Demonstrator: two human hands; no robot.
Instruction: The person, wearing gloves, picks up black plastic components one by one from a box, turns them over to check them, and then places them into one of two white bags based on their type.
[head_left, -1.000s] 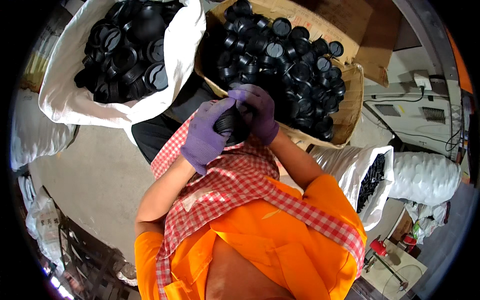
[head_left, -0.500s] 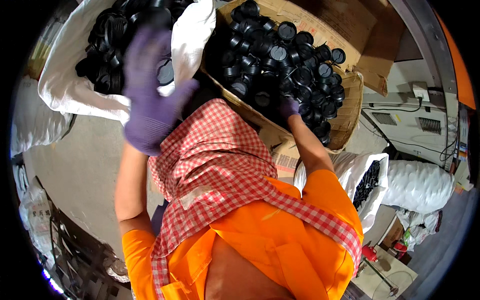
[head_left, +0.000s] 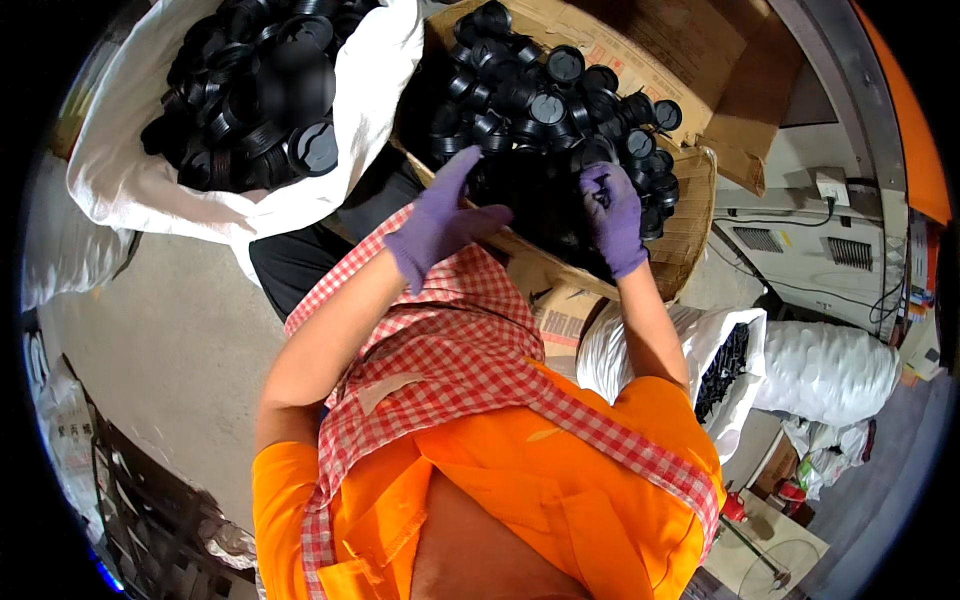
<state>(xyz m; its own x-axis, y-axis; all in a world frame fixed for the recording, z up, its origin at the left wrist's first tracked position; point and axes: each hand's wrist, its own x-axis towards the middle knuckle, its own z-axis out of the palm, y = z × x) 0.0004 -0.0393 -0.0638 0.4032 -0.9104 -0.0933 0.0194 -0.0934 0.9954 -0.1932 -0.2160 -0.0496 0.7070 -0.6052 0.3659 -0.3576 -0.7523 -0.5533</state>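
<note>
my left hand point(head_left: 440, 222) is spread, empty; my right hand point(head_left: 617, 215) curls among black caps point(head_left: 566, 64) in the carton point(head_left: 690, 225), whether gripping one i cannot tell; they seem light, stiff, best pinched by ribbed sides

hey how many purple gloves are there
2: one on the left hand, by the near edge of the cardboard box; one on the right hand, over the box.
</note>
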